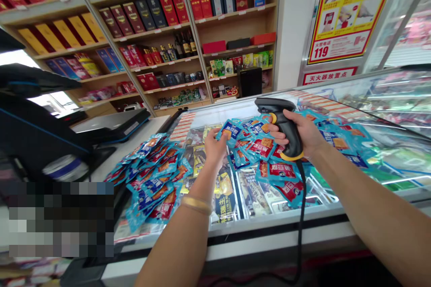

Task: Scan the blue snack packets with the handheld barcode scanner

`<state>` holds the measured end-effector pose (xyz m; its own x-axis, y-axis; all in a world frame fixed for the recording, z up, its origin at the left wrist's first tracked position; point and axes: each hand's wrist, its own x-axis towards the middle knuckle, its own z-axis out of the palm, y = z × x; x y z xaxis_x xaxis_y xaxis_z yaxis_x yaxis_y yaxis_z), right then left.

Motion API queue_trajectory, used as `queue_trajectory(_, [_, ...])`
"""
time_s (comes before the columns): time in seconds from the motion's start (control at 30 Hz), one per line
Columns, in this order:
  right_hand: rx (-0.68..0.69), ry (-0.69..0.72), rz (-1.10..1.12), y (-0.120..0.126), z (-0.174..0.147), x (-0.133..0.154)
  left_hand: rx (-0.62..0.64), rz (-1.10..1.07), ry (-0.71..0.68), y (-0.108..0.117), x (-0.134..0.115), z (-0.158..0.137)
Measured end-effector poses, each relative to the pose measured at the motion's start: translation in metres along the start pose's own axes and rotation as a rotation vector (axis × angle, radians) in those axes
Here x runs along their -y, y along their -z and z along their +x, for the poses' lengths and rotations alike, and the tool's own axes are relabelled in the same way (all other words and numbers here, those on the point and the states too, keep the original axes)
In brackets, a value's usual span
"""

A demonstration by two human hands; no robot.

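My right hand (pixel 305 132) is wrapped round the handle of a black and yellow barcode scanner (pixel 290 132), its head pointing left and its cable hanging down. Between the fingers of my left hand (pixel 215 145) is a small blue snack packet (pixel 231 131), just left of the scanner. Beneath and right of it lies a loose spread of similar blue and red snack packets (pixel 262 147) on the glass top. A thicker heap of snack packets (pixel 161 175) lies to the left of my left forearm. More packets (pixel 340 139) lie beyond my right wrist.
The glass-topped freezer (pixel 249 224) holds packaged goods under its lid. A scale (pixel 111 125) and a dark checkout machine (pixel 37 121) stand at the left. Shelves (pixel 161 31) of boxes and bottles line the back. A red-yellow poster (pixel 352 13) hangs at right.
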<state>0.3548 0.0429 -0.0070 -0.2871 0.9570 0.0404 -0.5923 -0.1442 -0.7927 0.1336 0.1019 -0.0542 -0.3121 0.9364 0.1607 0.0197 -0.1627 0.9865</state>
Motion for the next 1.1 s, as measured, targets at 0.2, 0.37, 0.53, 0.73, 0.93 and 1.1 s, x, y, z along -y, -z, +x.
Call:
queue_trajectory(0.2, [0.044,-0.015,-0.022,0.001,0.001,-0.009,0.030,-0.850,0.566,0.008,-0.026,0.002])
queue_trajectory(0.37, [0.074,-0.060,-0.041,-0.004,-0.001,-0.014,0.063,-1.009,0.672,0.009,-0.028,-0.004])
queue_trajectory(0.53, [0.081,-0.075,-0.067,-0.005,-0.002,-0.015,0.256,-0.886,0.481,0.008,-0.029,-0.012])
queue_trajectory(0.73, [0.079,-0.075,-0.041,-0.005,-0.002,-0.014,0.124,-0.703,0.438,0.001,-0.030,-0.013])
queue_trajectory(0.93, [0.101,-0.091,-0.050,-0.007,-0.003,-0.015,-0.011,-0.482,0.238,-0.002,-0.022,-0.015])
queue_trajectory(1.1, [0.119,-0.068,-0.072,-0.007,-0.003,-0.016,-0.067,-0.600,0.273,-0.003,-0.026,-0.015])
